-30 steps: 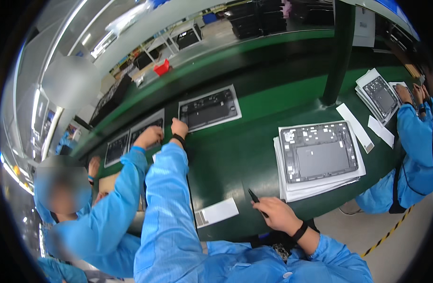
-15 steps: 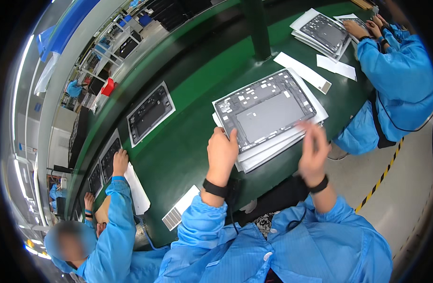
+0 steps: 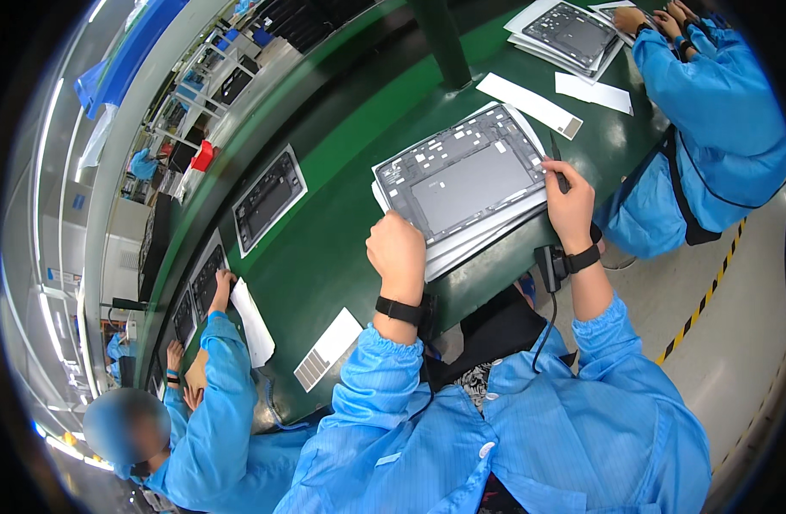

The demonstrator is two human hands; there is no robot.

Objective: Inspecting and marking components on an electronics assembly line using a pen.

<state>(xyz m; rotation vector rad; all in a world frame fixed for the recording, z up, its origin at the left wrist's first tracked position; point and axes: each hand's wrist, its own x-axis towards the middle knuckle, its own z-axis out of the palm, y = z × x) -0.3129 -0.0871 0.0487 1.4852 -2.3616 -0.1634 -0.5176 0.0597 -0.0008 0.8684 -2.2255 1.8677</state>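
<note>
A grey tablet housing, dotted with small white pieces along its upper part, lies on a stack of white sheets. My left hand is closed at the housing's lower left corner, its fingertips hidden. Between the fingers of my right hand is a slim dark tool, too small to tell whether pen or tweezers. The fingertips of that hand are at the housing's right edge. Black bands circle both my wrists.
On the green bench lie a long white strip, a white card with grey stripes and another housing. A green post rises behind. One co-worker sits left; another works right beside a stacked housing.
My right hand has stopped its blurred motion and moved up to the housing's right edge; the dark tool now shows. My left hand's fingers have curled in. The whole view has shifted slightly.
</note>
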